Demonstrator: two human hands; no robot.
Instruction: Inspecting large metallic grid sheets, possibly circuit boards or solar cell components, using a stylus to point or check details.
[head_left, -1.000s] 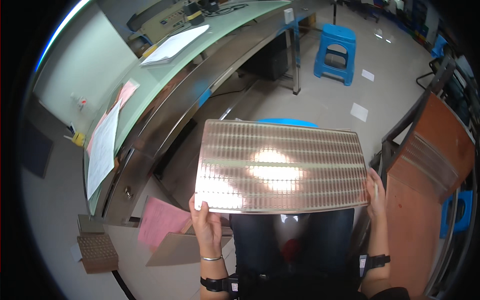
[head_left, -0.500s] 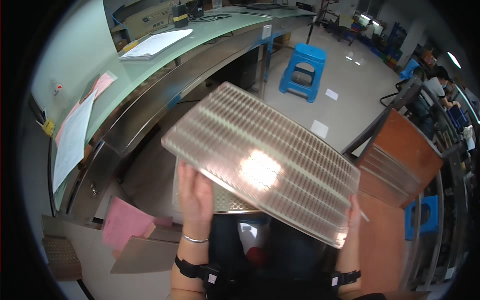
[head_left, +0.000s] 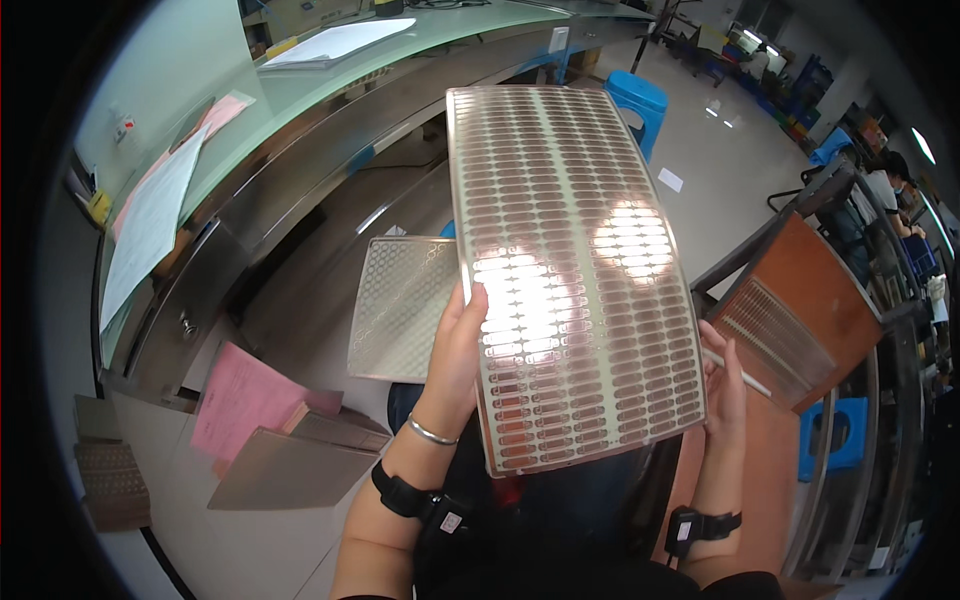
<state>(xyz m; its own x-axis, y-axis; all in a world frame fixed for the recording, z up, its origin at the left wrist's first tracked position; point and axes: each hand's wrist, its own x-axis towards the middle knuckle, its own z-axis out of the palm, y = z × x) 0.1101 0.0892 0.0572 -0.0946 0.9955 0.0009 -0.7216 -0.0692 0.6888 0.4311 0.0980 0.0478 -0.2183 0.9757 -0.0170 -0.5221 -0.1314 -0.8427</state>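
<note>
A large, thin rectangular sheet (head_left: 570,190) with rows of small oblong shapes stands tilted in front of me, its long side running away from me. Two bright reflections glare on its surface. My left hand (head_left: 455,345) grips its left edge, thumb on the face and the other fingers hidden behind. At the lower right edge, my right hand (head_left: 727,390) holds the sheet with curled fingers. A thin pale stick (head_left: 758,384) also sticks out from that hand. Beyond my left forearm lies another sheet (head_left: 395,320) with a pattern of small rings, partly covered by the held one.
A glass-topped desk (head_left: 225,150) with papers (head_left: 340,42) curves along the left and back. Pink paper (head_left: 245,410) and brown boards (head_left: 290,470) stand at lower left. A blue stool (head_left: 640,95) is behind the sheet. At right, a patterned sheet (head_left: 775,335) leans on an orange-brown board (head_left: 825,290); a person (head_left: 895,195) sits beyond.
The held sheet has turned from lying crosswise to standing lengthwise, its far end swinging up. My left hand has moved right and up along its edge. The ring-patterned sheet now shows more.
</note>
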